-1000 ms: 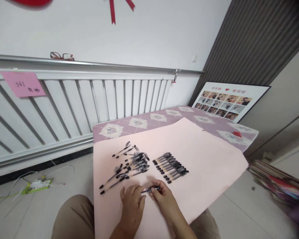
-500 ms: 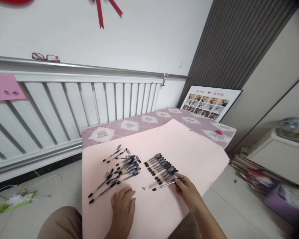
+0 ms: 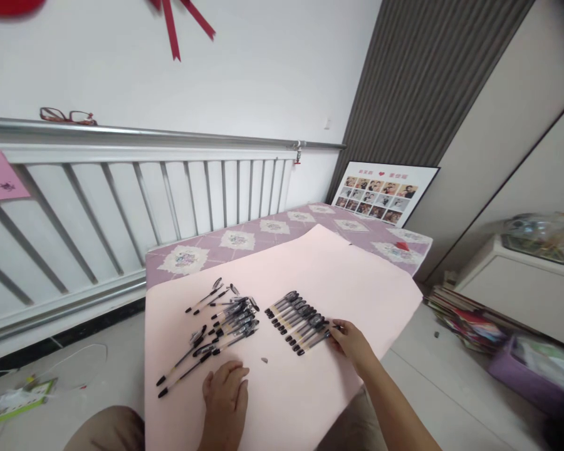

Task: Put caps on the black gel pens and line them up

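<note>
My right hand (image 3: 350,343) pinches the capped end of a pen (image 3: 316,341), which lies against the near end of a neat row of pens (image 3: 297,313). These are clear-barrelled with black caps and black ends, set side by side. My left hand (image 3: 225,391) rests on the pink sheet (image 3: 282,401) with its fingers loosely curved and apart, holding nothing. Just beyond it lies a loose heap of similar pens (image 3: 235,319), several overlapping. Two pens (image 3: 183,379) point toward me at the heap's near left. A small grey scrap (image 3: 264,360) sits between heap and row.
The pink sheet covers a table with a purple patterned cloth (image 3: 202,250). A white radiator (image 3: 178,194) runs along the wall behind, with glasses (image 3: 68,116) on its pipe. A photo board (image 3: 380,194) leans at the back right. A purple bin (image 3: 521,369) stands on the floor.
My right hand has brought its pen up against the end of the row, where it now lies parallel. My left hand stays in about the same place. The whole view has shifted slightly.
</note>
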The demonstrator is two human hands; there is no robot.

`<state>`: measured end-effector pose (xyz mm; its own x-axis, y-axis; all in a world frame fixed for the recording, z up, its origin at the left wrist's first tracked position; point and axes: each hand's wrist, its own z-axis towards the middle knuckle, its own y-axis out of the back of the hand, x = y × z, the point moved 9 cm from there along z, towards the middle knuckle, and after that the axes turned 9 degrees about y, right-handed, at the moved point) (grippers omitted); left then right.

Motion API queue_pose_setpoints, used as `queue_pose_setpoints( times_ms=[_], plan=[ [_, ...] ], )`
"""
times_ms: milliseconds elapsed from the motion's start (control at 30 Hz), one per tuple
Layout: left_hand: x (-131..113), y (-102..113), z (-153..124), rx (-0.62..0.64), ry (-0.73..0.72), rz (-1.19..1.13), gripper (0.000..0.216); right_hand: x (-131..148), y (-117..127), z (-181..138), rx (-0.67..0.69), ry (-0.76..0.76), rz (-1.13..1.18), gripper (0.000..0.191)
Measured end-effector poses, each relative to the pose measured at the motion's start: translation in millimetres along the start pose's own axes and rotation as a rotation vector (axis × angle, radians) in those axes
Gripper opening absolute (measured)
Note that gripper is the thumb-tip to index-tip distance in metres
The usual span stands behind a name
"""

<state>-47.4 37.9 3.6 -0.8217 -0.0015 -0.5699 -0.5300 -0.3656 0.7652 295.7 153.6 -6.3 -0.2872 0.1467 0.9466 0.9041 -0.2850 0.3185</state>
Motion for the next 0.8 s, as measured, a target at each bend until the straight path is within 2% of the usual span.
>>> queue_pose_setpoints(
  times_ms=[400,800],
  plan=[
    [-1,0,0,0.012,0.019,-0.002,0.025,0,-3,9,-0.013,0.094,-0.220,0.024],
    [-5,4,1,0.026,0.016,-0.019,0.027,10,-1,4,-0.032,0.153,-0.255,0.021]
  ],
)
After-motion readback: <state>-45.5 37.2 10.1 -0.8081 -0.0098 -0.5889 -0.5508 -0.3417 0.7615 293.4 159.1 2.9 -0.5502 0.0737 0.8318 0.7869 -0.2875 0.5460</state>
